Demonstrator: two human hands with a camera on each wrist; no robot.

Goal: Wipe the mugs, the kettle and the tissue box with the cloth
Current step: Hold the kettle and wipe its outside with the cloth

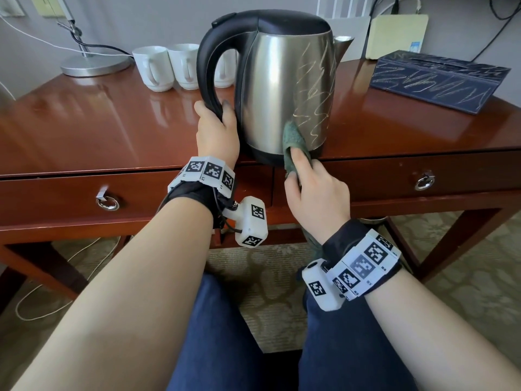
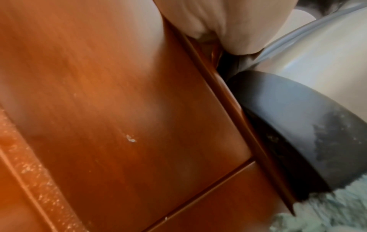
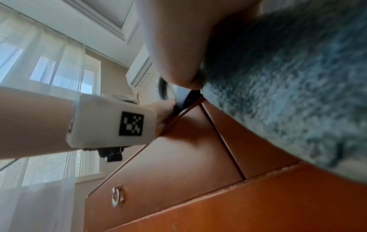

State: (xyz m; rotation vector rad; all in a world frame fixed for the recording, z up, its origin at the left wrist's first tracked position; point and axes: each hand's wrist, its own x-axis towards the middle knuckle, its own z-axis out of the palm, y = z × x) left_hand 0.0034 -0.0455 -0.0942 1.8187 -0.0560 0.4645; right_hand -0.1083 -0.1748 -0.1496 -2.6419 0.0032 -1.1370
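Kettle [image 1: 282,88] stands upright at the front edge of the table [image 1: 84,122], above the gap between two drawers, its spout turned away from the camera and to the right. Its steel body bears pale scribbled marks on the right side. Left hand [image 1: 215,128] is wrapped around the lower part of the black handle [image 1: 210,69], fingers curled through the loop. Right hand [image 1: 315,193] pinches a green cloth [image 1: 294,145] and presses it against the lower body of the kettle, just above the black base; the cloth's tail hangs below the table edge. In the right wrist view the cloth [image 3: 288,78] fills the upper right, held under the thumb.

Three white mugs [image 1: 169,66] stand in a row behind the kettle to the left, the third partly hidden by the handle. Tissue box [image 1: 439,80], dark blue with the same pale scribbles, lies at the far right of the table, well apart from the kettle. Lamp base [image 1: 93,64] sits at the far left corner.
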